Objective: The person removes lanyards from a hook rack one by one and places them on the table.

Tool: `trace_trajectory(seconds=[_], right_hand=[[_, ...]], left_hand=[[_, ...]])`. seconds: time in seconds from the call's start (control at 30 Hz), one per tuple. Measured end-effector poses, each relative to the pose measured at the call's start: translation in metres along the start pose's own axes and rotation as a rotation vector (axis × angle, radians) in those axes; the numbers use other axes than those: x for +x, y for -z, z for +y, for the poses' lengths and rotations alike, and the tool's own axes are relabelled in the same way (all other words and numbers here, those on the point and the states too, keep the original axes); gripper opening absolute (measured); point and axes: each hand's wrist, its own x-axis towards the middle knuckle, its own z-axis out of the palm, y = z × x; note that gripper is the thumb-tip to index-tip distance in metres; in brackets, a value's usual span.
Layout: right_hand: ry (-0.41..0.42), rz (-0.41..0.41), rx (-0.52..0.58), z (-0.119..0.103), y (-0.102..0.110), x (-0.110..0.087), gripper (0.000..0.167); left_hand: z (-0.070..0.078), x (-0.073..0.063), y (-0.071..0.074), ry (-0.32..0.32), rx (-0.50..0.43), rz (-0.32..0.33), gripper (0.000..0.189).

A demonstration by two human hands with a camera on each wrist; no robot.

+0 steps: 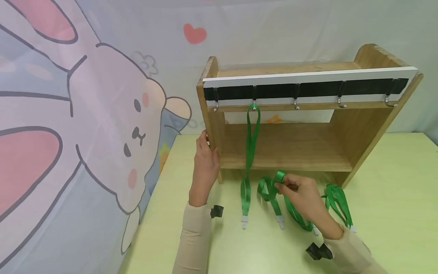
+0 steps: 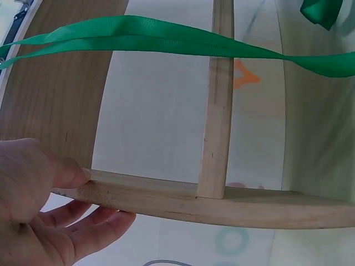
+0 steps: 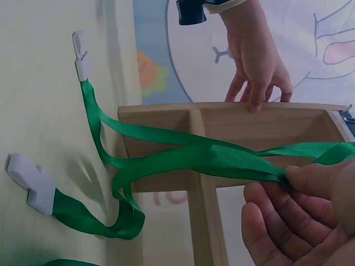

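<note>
My left hand grips the left side panel of a wooden shelf, thumb on one face and fingers on the other. My right hand pinches a green lanyard between thumb and fingers. Its loop rises above the fingertips, and its white clip hangs toward the table. Another green lanyard hangs from the second hook from the left, clip down. Partly hidden by my right hand lies a third lanyard, with one more folded lanyard to its right.
A white and black strip with several metal hooks runs along the shelf's upper front. The shelf stands on a pale green table. Behind it hangs a backdrop printed with a rabbit.
</note>
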Motion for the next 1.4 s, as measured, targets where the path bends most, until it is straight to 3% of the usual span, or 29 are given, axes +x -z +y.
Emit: trace_trajectory(seconds=[0.17,0.57,0.97,1.4], right_hand=[[-0.032,-0.043,-0.011,0.006,-0.001,0.003,0.007],[-0.18,-0.146,0.035,0.019,-0.018,-0.004,0.013],[-0.246,-0.159,-0.048,0.034,-0.039,-0.006,0.022],[-0.333,-0.137,-0.083,0.038,-0.043,-0.005,0.016]], left_hand=[[0.0,0.001,0.001,-0.004,0.001,0.013,0.057],[-0.002,0.0,-0.003,-0.005,-0.023,-0.019,0.057],[-0.003,0.002,-0.002,-0.017,-0.009,0.004,0.057],[-0.001,0.001,-0.002,0.007,-0.008,-0.009,0.058]])
